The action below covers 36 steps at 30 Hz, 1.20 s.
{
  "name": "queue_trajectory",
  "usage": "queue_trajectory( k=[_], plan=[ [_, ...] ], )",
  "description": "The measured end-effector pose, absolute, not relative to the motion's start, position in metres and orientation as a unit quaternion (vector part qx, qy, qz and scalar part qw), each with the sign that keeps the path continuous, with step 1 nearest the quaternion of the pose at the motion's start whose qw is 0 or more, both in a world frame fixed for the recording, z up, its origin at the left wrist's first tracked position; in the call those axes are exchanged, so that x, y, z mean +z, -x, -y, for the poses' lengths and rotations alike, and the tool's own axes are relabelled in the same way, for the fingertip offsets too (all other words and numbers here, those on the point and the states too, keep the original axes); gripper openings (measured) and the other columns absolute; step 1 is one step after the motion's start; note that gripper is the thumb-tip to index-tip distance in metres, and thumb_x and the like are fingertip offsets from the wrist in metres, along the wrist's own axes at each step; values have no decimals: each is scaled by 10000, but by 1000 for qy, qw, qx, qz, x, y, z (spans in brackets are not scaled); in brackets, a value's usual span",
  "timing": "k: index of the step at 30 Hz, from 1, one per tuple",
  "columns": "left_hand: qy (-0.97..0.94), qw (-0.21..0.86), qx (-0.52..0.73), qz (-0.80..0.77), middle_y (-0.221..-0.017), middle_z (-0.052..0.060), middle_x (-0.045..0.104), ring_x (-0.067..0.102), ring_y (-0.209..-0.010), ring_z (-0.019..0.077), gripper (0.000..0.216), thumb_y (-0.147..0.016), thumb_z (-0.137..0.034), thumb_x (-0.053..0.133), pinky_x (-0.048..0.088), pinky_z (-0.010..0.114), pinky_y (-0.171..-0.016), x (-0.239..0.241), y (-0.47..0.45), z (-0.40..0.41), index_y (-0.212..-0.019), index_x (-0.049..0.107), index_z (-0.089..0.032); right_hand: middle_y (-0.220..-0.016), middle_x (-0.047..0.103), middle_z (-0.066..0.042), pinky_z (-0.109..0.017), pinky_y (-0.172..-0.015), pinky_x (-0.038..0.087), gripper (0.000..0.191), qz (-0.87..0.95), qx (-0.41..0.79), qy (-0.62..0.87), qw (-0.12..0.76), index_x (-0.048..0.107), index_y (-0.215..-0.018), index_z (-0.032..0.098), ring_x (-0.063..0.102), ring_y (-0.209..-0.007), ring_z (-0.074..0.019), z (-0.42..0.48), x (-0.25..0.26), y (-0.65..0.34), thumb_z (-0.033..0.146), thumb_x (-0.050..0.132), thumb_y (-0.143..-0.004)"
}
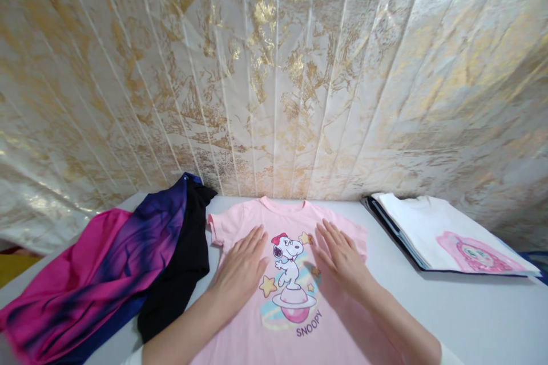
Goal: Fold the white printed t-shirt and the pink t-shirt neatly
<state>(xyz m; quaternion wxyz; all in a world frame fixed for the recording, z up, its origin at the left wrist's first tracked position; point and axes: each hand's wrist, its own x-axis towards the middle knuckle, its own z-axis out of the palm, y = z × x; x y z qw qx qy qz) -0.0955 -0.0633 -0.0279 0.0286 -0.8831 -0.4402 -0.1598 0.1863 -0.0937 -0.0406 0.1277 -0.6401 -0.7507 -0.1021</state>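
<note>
pink t-shirt (257, 331) lies front up, flat on the tabletop (479, 313), hem toward the camera, round neck toward the wall. soft knit, short sleeves, cartoon dog print (289, 279) on a ringed planet with stars and the word snoopy under it. both forearms come in from the bottom edge. left hand (242, 265) rests palm down on the shirt just left of the print, fingers straight and slightly spread, gripping nothing. right hand (342, 256) rests the same way just right of the print, palm flat, fingers spread, nothing grasped. hands angle toward each other with the print between them. one pile of loose clothes to the left, touching the pink sleeve: one magenta and purple garment (94, 279), smooth with a blurry dye pattern, draped over one black garment (184, 274). one folded stack (449, 234) to the right, well apart from the hands: white shirt on top with a pink cartoon print, dark and pale layers under it, exact count of layers cannot tell. tabletop is plain pale grey, smooth. behind it all hangs a wall covering (274, 68), cream with gold marbling, shiny, with straight ribs fanning out.
</note>
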Motion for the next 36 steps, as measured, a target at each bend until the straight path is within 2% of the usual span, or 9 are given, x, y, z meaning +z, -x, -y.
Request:
queue_trajectory(
  k=[3, 6, 11, 15, 20, 23, 31, 36],
  plan=[
    [879, 50, -153, 449, -1505, 126, 354, 319, -1390, 242, 539, -996, -451, 318, 303, 420, -1097, -40, 118, 79, -1439, 371, -148, -1525, 321, -95, -449, -1091, 327, 620, 766, -89, 626, 118, 392, -1451, 174, 277, -1409, -269, 119, -48, -177, 551, 267, -976],
    [876, 55, -150, 456, -1503, 133, 355, 307, -1395, 261, 559, -992, -484, 329, 294, 436, -1100, -41, 125, 74, -1432, 390, -145, -1523, 320, -95, -490, -1109, 287, 666, 753, -86, 645, 101, 400, -1448, 180, 269, -1410, -296, 126, -50, -181, 610, 291, -952],
    [883, 19, -136, 449, -1509, 130, 343, 297, -1401, 243, 503, -1000, -413, 340, 294, 428, -1103, -24, 124, 76, -1420, 406, -145, -1529, 304, -102, -500, -1122, 257, 671, 749, -70, 654, 86, 387, -1451, 147, 236, -1420, -297, 122, -42, -195, 593, 296, -958],
    [901, 6, -135, 412, -1542, 79, 285, 258, -1416, 196, 468, -1021, -333, 285, 261, 387, -1132, -12, 134, 120, -1455, 351, -171, -1534, 287, -104, -496, -1111, 275, 625, 773, -63, 622, 107, 356, -1466, 156, 241, -1422, -273, 151, -36, -182, 538, 263, -981],
    [918, 13, -116, 380, -1554, 70, 238, 277, -1410, 220, 563, -1007, -390, 359, 286, 395, -1121, -16, 146, 177, -1517, 196, -215, -1558, 227, -69, -473, -1102, 303, 630, 844, -27, 526, 105, 206, -1519, 243, 246, -1421, -268, 207, -32, -149, 520, 347, -970],
    [924, 20, -103, 369, -1563, 57, 206, 270, -1412, 233, 583, -1004, -399, 370, 264, 420, -1130, -19, 151, 184, -1524, 152, -249, -1563, 204, -48, -490, -1097, 310, 637, 835, -19, 544, 83, 195, -1517, 280, 242, -1420, -284, 216, -31, -150, 541, 362, -961],
    [913, 10, -98, 397, -1556, 77, 231, 252, -1419, 228, 542, -1012, -405, 337, 245, 416, -1142, -16, 157, 186, -1504, 246, -196, -1556, 219, -52, -494, -1119, 279, 624, 799, -34, 597, 56, 257, -1503, 236, 226, -1425, -274, 214, -31, -179, 553, 314, -968],
    [921, -25, -114, 371, -1569, 55, 180, 244, -1421, 230, 594, -1003, -326, 364, 273, 414, -1138, -10, 141, 219, -1531, 107, -231, -1559, 187, -64, -478, -1111, 297, 676, 865, -35, 492, 91, 120, -1529, 230, 250, -1417, -287, 252, -21, -130, 511, 365, -966]
  ],
)
